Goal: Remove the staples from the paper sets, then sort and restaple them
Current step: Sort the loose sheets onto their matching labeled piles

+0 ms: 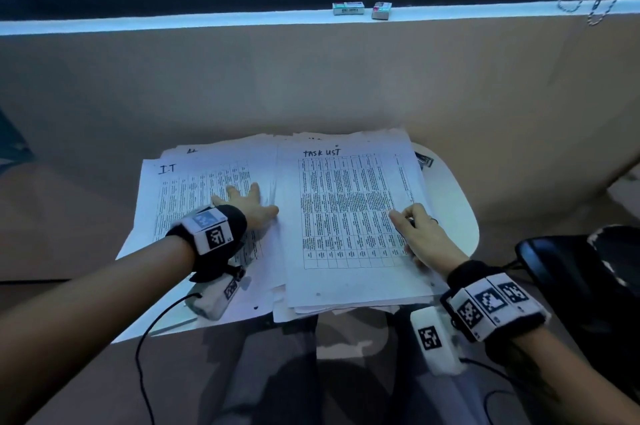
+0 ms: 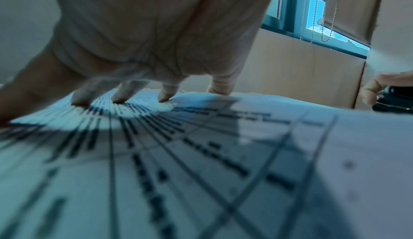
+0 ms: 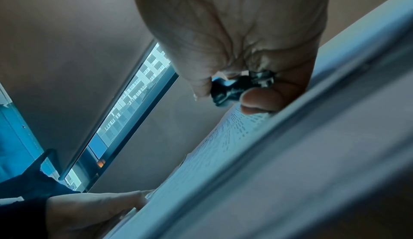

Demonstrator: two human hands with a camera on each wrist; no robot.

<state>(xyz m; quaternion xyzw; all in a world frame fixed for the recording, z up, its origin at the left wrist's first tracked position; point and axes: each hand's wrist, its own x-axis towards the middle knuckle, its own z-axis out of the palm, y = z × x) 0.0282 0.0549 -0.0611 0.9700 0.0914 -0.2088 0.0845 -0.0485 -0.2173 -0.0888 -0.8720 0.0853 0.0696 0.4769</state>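
Pressing down with spread fingers, my left hand (image 1: 249,205) lies flat on the paper set marked "I-T" (image 1: 194,203) at nine o'clock on the small white table (image 1: 457,210). My right hand (image 1: 420,232) rests at three o'clock on the set headed "TASK LIST" (image 1: 346,210), fingers and thumb curled round a small dark metal tool (image 3: 236,88). Two small boxes (image 1: 362,9) sit on the window ledge (image 1: 173,23) at twelve.
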